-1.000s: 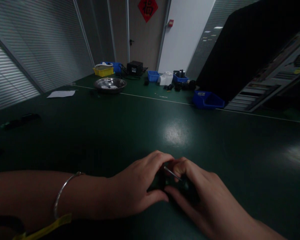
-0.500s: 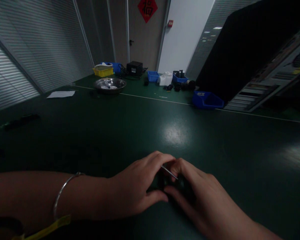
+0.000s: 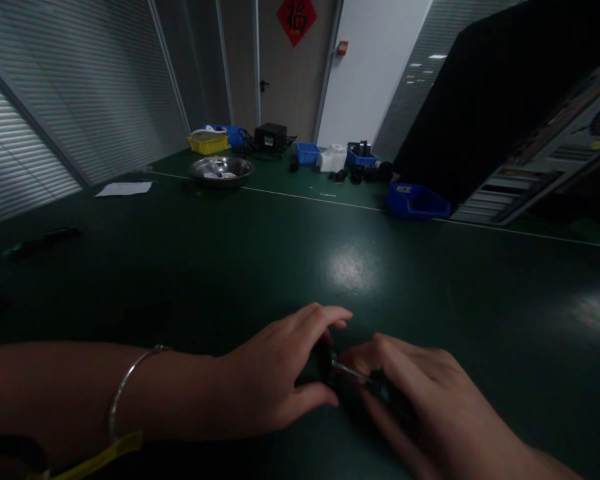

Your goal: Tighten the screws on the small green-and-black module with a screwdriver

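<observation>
The fingers (image 3: 325, 320) of the left hand (image 3: 280, 373) curl over a small dark part (image 3: 320, 363), thumb beneath it, clasping it against the green surface (image 3: 280, 253) near its front edge. The right hand (image 3: 420, 400) pinches a thin metal tool (image 3: 350, 371) whose tip meets the part between both hands. A silver bracelet (image 3: 125, 387) circles the left wrist. A blue bin (image 3: 417, 200) sits far back.
</observation>
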The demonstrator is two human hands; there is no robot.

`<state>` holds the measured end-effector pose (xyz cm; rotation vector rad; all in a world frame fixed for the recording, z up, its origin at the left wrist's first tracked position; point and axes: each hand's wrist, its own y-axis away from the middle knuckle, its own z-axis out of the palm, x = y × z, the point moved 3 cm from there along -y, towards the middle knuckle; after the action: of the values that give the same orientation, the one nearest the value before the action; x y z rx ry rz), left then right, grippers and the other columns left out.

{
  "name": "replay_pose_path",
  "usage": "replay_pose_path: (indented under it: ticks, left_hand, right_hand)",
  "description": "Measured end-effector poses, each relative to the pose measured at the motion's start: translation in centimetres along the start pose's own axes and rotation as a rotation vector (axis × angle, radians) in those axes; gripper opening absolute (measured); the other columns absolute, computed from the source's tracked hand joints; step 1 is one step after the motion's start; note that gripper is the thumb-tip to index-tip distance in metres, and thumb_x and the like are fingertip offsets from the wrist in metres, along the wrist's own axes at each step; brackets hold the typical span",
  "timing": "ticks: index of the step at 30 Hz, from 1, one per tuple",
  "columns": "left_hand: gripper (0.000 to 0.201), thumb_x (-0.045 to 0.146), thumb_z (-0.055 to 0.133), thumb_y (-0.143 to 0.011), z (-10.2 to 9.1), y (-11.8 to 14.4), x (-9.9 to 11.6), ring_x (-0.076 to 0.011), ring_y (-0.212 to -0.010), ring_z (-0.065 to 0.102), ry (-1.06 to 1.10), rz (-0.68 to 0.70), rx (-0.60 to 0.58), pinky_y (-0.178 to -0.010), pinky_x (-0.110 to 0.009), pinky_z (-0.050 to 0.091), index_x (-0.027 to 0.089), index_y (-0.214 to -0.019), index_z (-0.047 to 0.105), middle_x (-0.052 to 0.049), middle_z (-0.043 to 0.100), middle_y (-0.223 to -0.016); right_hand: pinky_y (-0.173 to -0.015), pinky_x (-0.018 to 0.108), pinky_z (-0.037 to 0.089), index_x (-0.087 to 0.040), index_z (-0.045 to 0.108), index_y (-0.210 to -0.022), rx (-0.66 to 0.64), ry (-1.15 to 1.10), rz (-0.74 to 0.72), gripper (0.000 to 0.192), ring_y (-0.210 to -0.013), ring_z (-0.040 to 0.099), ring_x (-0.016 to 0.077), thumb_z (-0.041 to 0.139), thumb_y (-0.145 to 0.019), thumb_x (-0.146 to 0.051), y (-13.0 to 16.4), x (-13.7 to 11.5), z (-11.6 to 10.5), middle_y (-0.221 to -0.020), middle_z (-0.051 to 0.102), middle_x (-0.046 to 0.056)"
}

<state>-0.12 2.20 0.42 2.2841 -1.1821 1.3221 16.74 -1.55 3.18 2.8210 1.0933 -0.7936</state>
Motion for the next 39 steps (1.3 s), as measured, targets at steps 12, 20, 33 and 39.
replay_pose_path:
  ticks: [12,20,33,39]
  left_hand:
    - [0.068,0.015,0.069,-0.078,0.2,0.2,-0.3,-0.0218,-0.11,0.055,0.02,0.022,0.02,-0.097,-0.038,0.048,0.02,-0.136,0.035,-0.01,0.053,-0.127]
    - [0.062,0.023,0.068,-0.079,-0.2,0.0,0.2,-0.0246,-0.114,0.051,-0.07,0.017,-0.014,-0.101,-0.04,0.043,0.013,-0.133,0.04,-0.014,0.053,-0.127]
    - [0.039,0.016,0.06,-0.086,-0.6,-0.5,0.6,-0.0165,-0.094,0.059,0.13,0.011,-0.05,-0.085,-0.03,0.049,0.017,-0.124,0.049,-0.007,0.061,-0.107]
    - [0.044,0.012,0.057,-0.087,-0.1,-0.6,-0.1,-0.0155,-0.09,0.061,0.296,-0.046,-0.055,-0.081,-0.029,0.051,0.015,-0.129,0.046,-0.007,0.062,-0.103]
  right_hand:
    - [-0.056,0.028,0.046,-0.02,0.055,-0.096,-0.004,0.193,-0.193,0.019,-0.063,0.061,0.0172,0.038,-0.094,-0.013,-0.4,-0.9,-0.5,-0.075,0.067,0.004]
    - [-0.054,0.028,0.042,-0.021,0.052,-0.085,0.047,0.214,-0.264,0.03,-0.058,0.056,0.0155,0.027,-0.101,-0.018,-0.2,-1.5,-0.1,-0.07,0.064,0.002]
    - [-0.073,0.02,0.051,-0.027,0.046,-0.093,0.412,-0.324,0.121,0.02,-0.084,0.064,0.0128,0.055,-0.089,-0.01,0.6,0.7,-0.8,-0.091,0.065,-0.001]
    - [-0.07,0.024,0.051,-0.026,0.047,-0.089,0.329,-0.4,0.27,0.011,-0.08,0.061,0.015,0.057,-0.089,-0.02,-0.2,1.5,-0.1,-0.085,0.061,-0.001]
